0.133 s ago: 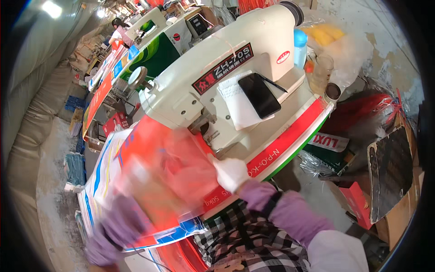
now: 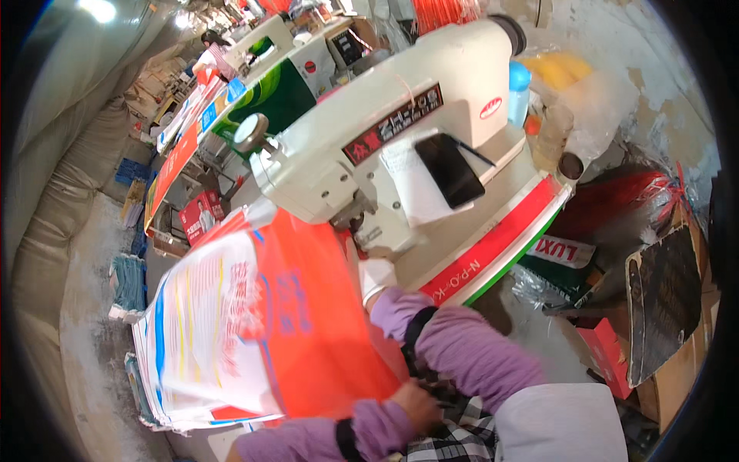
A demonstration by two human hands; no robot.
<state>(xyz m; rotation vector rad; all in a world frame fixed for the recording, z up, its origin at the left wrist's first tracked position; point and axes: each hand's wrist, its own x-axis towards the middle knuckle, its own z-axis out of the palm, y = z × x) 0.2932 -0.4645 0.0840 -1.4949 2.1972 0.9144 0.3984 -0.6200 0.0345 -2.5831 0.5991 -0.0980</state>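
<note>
Now your left hand [image 2: 414,406] grips the orange printed sack [image 2: 308,331] lying flat, while your gloved right hand [image 2: 377,279] presses on it, fingers hidden.

Your sleeves: lilac-purple, long, on both arms, each with a dark band near the wrist. Right grip [image 2: 377,279] wears a white glove, cuff meeting the purple sleeve. Left grip [image 2: 416,406] is bare, no glove. Under the arms you've got a black-and-white plaid garment. A plain white cloth piece sits over your lap at lower right.
</note>
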